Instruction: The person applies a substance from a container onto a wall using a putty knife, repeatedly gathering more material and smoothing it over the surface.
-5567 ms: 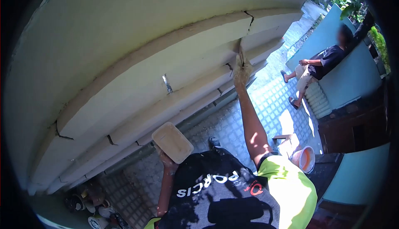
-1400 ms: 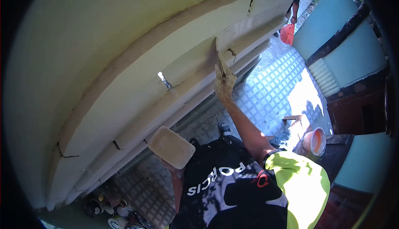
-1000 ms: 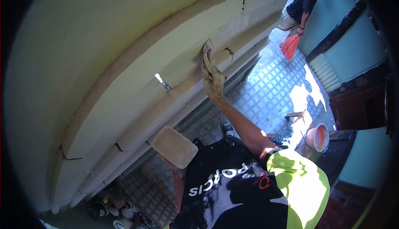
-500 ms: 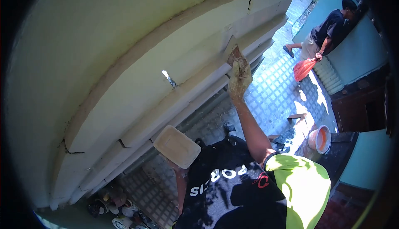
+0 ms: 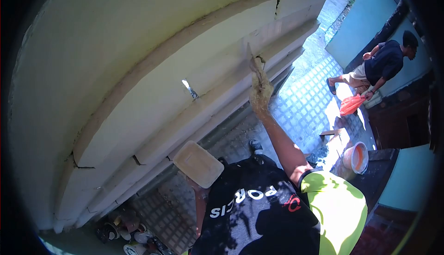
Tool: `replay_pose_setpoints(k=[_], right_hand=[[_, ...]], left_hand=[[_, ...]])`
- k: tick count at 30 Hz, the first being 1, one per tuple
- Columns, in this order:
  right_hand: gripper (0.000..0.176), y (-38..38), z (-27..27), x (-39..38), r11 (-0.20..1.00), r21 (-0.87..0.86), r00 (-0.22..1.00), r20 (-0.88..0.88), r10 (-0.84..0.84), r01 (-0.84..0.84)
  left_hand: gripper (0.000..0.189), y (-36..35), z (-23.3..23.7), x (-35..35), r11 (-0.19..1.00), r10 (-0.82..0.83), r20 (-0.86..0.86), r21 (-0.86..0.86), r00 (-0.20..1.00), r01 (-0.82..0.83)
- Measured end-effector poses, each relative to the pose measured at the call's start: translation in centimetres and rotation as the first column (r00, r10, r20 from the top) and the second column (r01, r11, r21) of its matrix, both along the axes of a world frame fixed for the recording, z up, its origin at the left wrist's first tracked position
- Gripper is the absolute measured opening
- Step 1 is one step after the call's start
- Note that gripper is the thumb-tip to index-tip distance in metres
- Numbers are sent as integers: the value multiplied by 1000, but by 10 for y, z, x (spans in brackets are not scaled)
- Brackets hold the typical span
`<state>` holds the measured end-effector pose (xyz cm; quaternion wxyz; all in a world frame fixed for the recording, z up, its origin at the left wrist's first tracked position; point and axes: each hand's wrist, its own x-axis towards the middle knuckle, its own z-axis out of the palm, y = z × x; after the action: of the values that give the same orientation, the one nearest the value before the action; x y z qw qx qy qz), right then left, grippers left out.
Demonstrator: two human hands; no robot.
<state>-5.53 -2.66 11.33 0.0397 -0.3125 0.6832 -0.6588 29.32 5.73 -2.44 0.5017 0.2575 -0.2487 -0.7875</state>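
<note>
My right hand (image 5: 262,91), coated with pale filler, grips a putty knife (image 5: 252,61) by its handle. Seen nearly edge-on, the blade points up at the face of the cream stepped moulding (image 5: 222,72) and appears to touch it. Below, my left hand (image 5: 196,187) supports a shallow cream plastic tub (image 5: 199,164) in front of my black shirt; the tub hides most of its fingers. Dark cracks mark the moulding, one of them (image 5: 276,3) near its upper right end.
Another person (image 5: 386,61) walks at the right with a red plastic bag (image 5: 352,104). A bucket (image 5: 356,157) with orange inside stands on the right. Several containers (image 5: 132,236) lie at lower left. Patterned paving (image 5: 307,91) covers the ground.
My right hand has shifted slightly left and turned, so the blade shows edge-on instead of flat. The other person has stepped right and downward in view with the bag. The tub barely moved.
</note>
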Motion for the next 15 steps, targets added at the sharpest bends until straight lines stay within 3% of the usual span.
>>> replay_pose_setpoints(k=[1,3,5,7,9,12,14,15], right_hand=[[40,0,1,-8,999,-29,999,-16,-41,40],[42,-27,-1,-44,946,-278,970,-124,-208,167],[43,-54,-19,-47,972,-180,943,-267,-197,152],[45,-60,-12,-28,976,-214,946,-311,-96,29],[50,-35,24,8,901,-381,951,-294,96,-209],[38,0,-4,0,975,-78,916,-364,165,-207],[42,9,12,-16,997,-68,998,-38,45,-48],[40,4,8,-34,991,-131,997,-67,-44,35]], left_hand=[[89,0,1,0,1000,-7,-2,9,1000,7],[89,1,3,-2,1000,-18,-7,21,1000,18],[90,-1,4,-4,999,-34,-10,28,999,34],[90,-3,4,-6,998,-48,-11,33,999,48],[91,-3,5,-7,998,-54,-12,36,998,54],[91,-3,3,-8,997,-53,-14,46,998,54],[91,-3,2,-7,997,-53,-11,51,999,53],[92,-3,2,-7,997,-49,-13,55,999,50]])
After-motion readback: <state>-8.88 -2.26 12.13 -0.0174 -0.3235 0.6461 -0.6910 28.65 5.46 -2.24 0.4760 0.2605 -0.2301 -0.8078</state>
